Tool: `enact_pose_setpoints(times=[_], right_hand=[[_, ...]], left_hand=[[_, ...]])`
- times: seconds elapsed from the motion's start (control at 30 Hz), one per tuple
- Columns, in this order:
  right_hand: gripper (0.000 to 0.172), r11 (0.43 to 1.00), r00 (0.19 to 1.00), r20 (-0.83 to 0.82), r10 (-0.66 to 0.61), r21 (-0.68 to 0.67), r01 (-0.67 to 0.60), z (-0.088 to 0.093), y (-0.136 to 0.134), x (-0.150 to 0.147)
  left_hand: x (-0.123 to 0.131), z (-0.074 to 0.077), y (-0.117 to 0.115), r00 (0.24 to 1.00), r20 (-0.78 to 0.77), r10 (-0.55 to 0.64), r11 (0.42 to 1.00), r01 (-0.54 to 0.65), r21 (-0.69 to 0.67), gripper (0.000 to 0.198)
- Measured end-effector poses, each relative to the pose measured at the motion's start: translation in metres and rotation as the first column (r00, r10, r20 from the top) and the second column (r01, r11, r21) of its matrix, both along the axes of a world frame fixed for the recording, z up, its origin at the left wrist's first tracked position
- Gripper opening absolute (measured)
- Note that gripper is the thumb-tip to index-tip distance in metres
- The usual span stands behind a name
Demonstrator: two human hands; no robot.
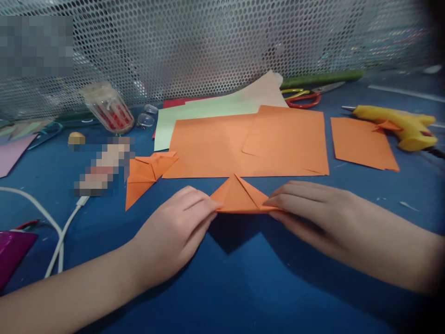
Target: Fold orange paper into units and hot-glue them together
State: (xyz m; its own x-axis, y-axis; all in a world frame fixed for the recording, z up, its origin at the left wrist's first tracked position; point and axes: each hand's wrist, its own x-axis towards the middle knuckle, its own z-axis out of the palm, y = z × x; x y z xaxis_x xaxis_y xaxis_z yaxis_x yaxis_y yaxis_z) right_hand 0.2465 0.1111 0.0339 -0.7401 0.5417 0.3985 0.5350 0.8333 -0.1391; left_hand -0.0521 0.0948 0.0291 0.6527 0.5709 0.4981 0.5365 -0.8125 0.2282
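A folded piece of orange paper (236, 195), shaped like a triangle with its tip away from me, is held just above the blue table. My left hand (184, 218) pinches its left corner between thumb and fingers. At the opposite corner, my right hand (313, 208) grips the paper the same way. Its near edge runs straight between both hands and casts a dark shadow below. Left of it lies another folded orange paper piece (144, 174) with pointed ends. Behind my hands, flat orange sheets (208, 144) overlap one another.
A yellow glue gun (392, 121) lies at right by a small orange sheet (361, 146). Scissors (306, 99), pale green paper (165, 125) and a jar (111, 111) are at the back, before a perforated metal screen (208, 46). A white cable (57, 250) crosses the left side.
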Motion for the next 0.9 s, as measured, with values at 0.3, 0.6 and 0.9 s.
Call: enact_pose_setpoints(times=[0.3, 0.6, 0.9], right_hand=[[0.035, 0.975, 0.972, -0.077, -0.222, -0.031, 0.220, -0.014, -0.024, -0.007], [0.038, 0.976, 0.980, -0.003, -0.197, 0.092, 0.196, -0.021, -0.020, -0.001], [0.074, 0.966, 0.964, 0.171, -0.204, 0.198, 0.169, -0.030, -0.022, 0.004]], left_hand=[[-0.001, -0.013, -0.004, 0.974, 0.060, 0.218, 0.962, -0.204, -0.179, 0.042], [-0.001, -0.016, -0.001, 0.973, -0.010, 0.231, 0.968, -0.231, -0.102, 0.036], [0.000, -0.020, 0.002, 0.960, -0.113, 0.258, 0.963, -0.265, -0.048, 0.035]])
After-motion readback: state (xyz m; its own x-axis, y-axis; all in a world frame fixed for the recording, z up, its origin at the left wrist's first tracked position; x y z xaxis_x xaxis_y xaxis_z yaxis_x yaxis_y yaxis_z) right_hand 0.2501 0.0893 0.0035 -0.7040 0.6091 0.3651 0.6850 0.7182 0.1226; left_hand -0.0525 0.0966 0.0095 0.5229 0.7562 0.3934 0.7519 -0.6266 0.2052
